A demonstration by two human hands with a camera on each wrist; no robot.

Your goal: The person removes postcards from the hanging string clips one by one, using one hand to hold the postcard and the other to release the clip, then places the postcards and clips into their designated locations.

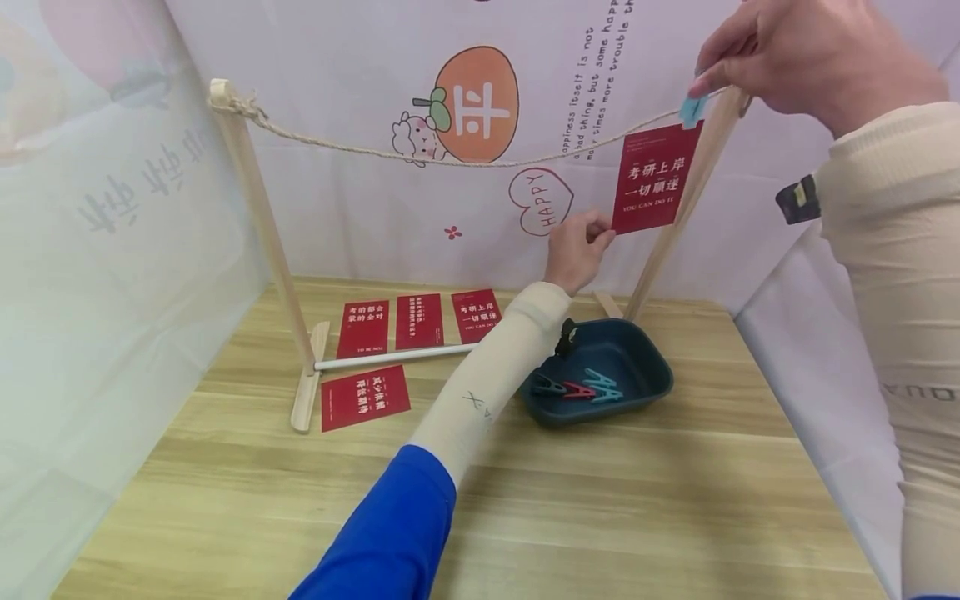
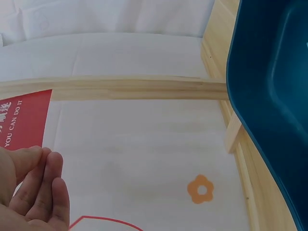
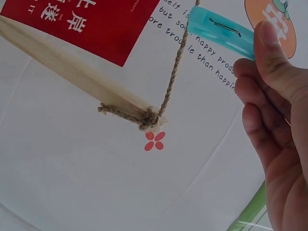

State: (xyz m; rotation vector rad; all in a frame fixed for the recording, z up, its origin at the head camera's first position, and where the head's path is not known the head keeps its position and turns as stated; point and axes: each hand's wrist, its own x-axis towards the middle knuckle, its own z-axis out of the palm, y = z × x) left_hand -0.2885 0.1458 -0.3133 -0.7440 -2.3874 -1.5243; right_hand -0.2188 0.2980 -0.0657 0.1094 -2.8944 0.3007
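My left hand [image 1: 576, 250] pinches the lower left corner of a red card with white lettering [image 1: 651, 187], held up below the rope [image 1: 420, 158] near its right end. In the left wrist view, thumb and fingertips meet at the card's corner [image 2: 24, 125]. My right hand [image 1: 802, 62] pinches a light blue clothespin [image 3: 219, 31] between thumb and fingers, its front end right at the rope. The clothespin overlaps the card's upper right corner in the head view; the right wrist view shows a gap between them.
A wooden frame's left post [image 1: 262, 225] and right post [image 1: 712, 158] carry the rope. A white rod [image 1: 397, 357] joins them low down. Several red cards [image 1: 366, 398] lie on the wooden table [image 1: 600, 517]. Several clothespins [image 1: 577, 389] lie in a dark blue basin [image 1: 645, 367] by the right post.
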